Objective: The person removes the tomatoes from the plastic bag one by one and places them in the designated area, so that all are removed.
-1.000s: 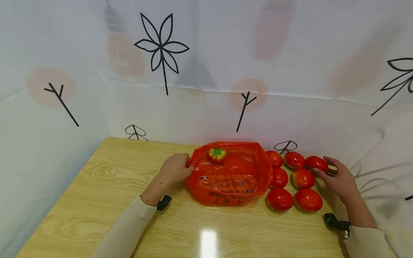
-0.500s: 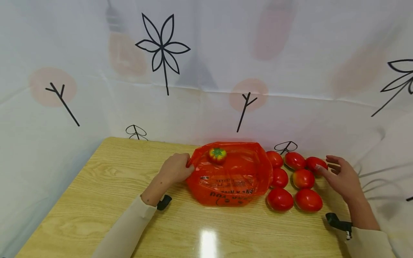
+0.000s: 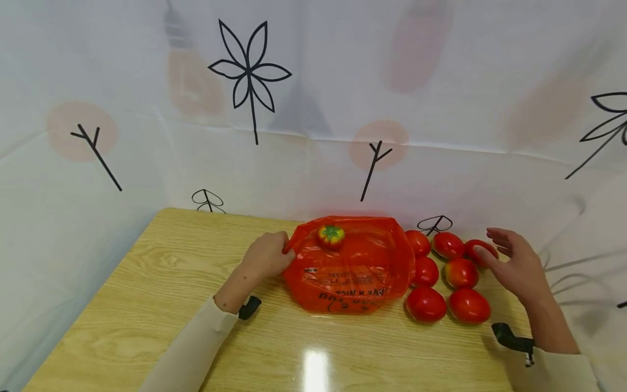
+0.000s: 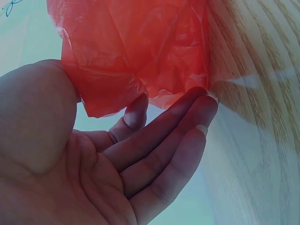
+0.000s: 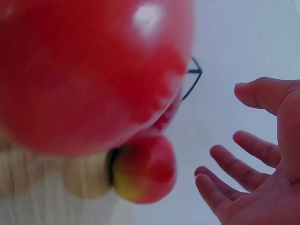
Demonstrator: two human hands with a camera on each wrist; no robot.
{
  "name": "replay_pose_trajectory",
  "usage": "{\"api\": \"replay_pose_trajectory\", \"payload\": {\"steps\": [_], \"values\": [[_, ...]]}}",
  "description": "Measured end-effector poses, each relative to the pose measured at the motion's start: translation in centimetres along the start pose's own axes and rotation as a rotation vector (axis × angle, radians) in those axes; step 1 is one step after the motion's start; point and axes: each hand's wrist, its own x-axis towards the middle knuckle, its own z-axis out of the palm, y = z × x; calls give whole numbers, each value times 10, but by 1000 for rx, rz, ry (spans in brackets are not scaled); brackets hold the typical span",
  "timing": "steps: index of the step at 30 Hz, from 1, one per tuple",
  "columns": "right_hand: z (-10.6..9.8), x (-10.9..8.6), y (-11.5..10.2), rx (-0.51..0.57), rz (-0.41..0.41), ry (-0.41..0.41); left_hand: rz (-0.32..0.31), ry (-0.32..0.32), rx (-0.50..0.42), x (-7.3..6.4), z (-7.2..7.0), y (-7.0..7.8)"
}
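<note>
A red plastic bag (image 3: 350, 296) lies on the table with its mouth spread wide. My left hand (image 3: 266, 256) pinches its left rim; in the left wrist view the thumb and index finger have the film (image 4: 108, 89) between them. Inside the bag, at the back left, is one tomato (image 3: 331, 237) with a green and yellow top. To the bag's right several red tomatoes stand in loose rows. My right hand (image 3: 516, 267) hovers by the back right tomato (image 3: 481, 253), its thumb overlapping it in the head view. The right wrist view shows those fingers (image 5: 243, 168) spread, holding nothing.
The front tomatoes (image 3: 425, 305) sit close to the bag's right side. A white cloth wall (image 3: 313, 174) with plant drawings rises right behind the table (image 3: 147, 305), and also closes in at left and right.
My right hand has drawn back from around the back right tomato and risen slightly, its fingers loosening. The left hand and bag have stayed in place.
</note>
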Motion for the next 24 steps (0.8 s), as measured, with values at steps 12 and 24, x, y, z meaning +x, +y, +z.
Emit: {"api": "replay_pose_trajectory", "payload": {"steps": [12,24], "values": [[-1,-6,-33,75,-95,13,-21,4,-7,-1,-1,3],[12,-9,-68,64,-224,8,-35,6,12,-1,0,2]]}}
